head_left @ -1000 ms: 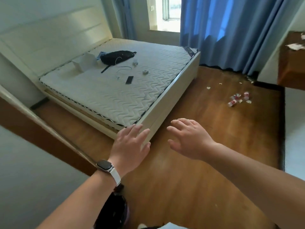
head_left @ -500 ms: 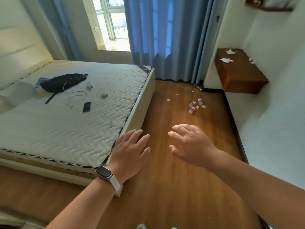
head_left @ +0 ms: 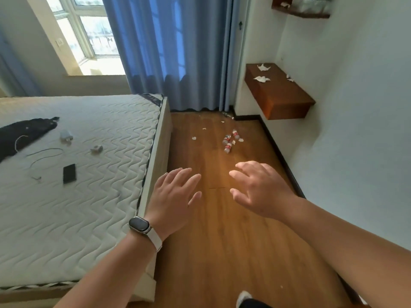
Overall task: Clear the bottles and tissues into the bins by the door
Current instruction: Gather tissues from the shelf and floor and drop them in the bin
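Holding nothing: left hand [head_left: 175,196] and right hand [head_left: 260,192], fingers loosely spread. Far ahead on the floor, bottles [head_left: 230,141] clustered, tissues [head_left: 194,138] scattered around, more on the right-hand shelf [head_left: 282,96]. Likely to roll away if nudged; easy to overlook small scraps.

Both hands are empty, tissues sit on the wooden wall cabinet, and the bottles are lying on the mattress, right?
Not quite: the head view shows the bottles lying on the wooden floor, not on the mattress. The left hand and right hand are empty, and tissues sit on the wooden wall cabinet.
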The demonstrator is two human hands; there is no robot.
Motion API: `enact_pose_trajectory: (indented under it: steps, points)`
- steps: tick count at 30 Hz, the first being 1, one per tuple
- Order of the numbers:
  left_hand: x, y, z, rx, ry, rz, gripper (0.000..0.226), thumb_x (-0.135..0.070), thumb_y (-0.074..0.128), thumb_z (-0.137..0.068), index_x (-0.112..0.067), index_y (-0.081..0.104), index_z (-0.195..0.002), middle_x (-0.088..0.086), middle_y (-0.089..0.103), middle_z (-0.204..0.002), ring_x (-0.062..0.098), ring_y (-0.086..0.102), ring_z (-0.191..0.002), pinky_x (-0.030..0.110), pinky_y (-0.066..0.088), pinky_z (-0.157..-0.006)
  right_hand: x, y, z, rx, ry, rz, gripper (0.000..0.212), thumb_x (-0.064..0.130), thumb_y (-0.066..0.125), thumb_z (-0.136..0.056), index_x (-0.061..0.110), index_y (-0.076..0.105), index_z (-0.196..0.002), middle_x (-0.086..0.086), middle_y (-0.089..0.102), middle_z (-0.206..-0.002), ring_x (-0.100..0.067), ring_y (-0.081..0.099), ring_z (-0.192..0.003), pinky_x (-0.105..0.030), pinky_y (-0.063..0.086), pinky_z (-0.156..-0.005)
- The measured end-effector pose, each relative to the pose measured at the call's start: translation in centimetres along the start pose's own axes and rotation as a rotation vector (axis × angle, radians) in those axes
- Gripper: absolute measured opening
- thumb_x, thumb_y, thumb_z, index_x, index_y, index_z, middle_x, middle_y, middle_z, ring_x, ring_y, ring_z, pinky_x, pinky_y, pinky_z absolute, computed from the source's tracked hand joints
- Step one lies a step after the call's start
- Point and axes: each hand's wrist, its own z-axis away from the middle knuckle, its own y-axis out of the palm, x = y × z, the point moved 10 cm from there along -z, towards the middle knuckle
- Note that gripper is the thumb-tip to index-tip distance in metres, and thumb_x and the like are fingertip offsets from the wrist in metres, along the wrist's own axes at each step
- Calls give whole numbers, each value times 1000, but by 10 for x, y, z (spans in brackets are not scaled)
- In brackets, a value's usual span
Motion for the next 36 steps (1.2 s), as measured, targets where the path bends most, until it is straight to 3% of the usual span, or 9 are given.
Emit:
enact_pose_trajectory:
  steps: [4,14,25,36]
  points:
    - [-5,19,-40,29,36,48,42,-45,47,-94,-26,55,-130,0,55,-136,25,47,-129,46,39,-106,-32,11,-17,2,51,-11,50,51,41,-89,19,62,-121,-7,60,-128,-26,55,-120,-44,44,-97]
    - [-3,74,-169,90,38,11,44,-46,44,-95,-26,54,-132,-3,54,-138,22,45,-131,42,35,-108,-134,51,-107,13,87,-77,50,51,40,-92,19,60,-126,-6,58,-132,-24,53,-122,-43,43,-99]
    - [-50,130,-347,115,97,-7,44,-47,42,-95,-27,53,-133,-5,53,-139,21,44,-132,42,33,-110,-315,53,-185,-11,166,-111,51,51,35,-93,19,57,-128,-4,57,-133,-23,51,-123,-41,42,-101]
    - [-58,183,-471,145,182,63,48,-50,36,-96,-27,54,-134,-5,53,-139,20,44,-133,48,38,-110,-408,73,-246,-15,286,-71,47,50,42,-93,21,60,-124,-3,60,-129,-23,55,-119,-39,45,-97]
